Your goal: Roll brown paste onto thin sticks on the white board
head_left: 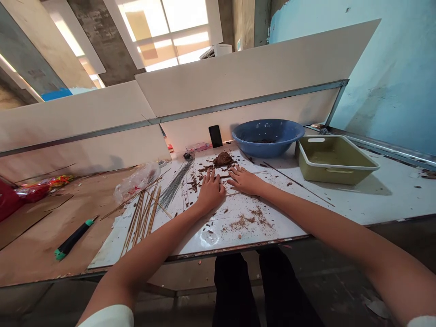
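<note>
My left hand point(211, 190) rests palm down on the white board point(190, 231), its fingers spread. To its right, my right hand point(248, 180) also lies flat, with fingers stretched out. A thin dark stick point(225, 176) shows in the gap between the hands; whether it runs on under the fingers is hidden. Just beyond the fingertips sits a lump of brown clay-like material point(223, 159), ringed by small dark crumbs. Brown powder point(248, 220) is scattered nearer the front edge.
Left of the hands lie thin wires point(175, 184), several bamboo sticks point(141, 218), a clear plastic bag point(136, 181) and a green-black screwdriver-like tool point(75, 238). A blue basin point(269, 147) and a green bin point(335, 175) stand right. A phone point(215, 136) leans on the back panel.
</note>
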### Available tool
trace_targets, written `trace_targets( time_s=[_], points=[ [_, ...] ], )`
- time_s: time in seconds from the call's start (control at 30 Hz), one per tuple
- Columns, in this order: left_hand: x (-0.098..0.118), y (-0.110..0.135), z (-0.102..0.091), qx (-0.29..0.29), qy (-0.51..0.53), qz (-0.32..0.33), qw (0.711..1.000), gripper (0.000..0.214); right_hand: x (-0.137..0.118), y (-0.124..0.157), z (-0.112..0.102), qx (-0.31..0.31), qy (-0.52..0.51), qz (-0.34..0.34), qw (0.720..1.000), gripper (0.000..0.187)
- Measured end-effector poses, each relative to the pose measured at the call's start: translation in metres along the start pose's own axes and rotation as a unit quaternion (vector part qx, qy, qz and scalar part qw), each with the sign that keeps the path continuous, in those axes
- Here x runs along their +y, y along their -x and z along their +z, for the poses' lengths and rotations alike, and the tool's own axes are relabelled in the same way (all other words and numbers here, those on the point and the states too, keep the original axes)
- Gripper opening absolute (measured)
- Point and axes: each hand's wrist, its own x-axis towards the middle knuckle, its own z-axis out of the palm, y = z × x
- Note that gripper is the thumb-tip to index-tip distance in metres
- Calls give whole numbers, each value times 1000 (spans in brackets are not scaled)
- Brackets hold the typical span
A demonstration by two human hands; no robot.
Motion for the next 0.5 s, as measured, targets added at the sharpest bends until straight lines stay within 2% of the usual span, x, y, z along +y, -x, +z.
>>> trace_targets(
  time_s=[0.13, 0.27, 0.5],
  points=[
    [-1, -2, 3, -11, 5, 3, 1000, 66, 3, 0, 3, 0, 1, -26, 1000, 51],
    [0, -1, 3, -10, -10, -3, 1000, 63, 3, -2, 2, 13, 0, -20, 1000, 54],
    [0, 2, 3, 11, -24, -13, 1000, 55, 5, -2, 0, 53, -41, -38, 997, 42]
  ],
)
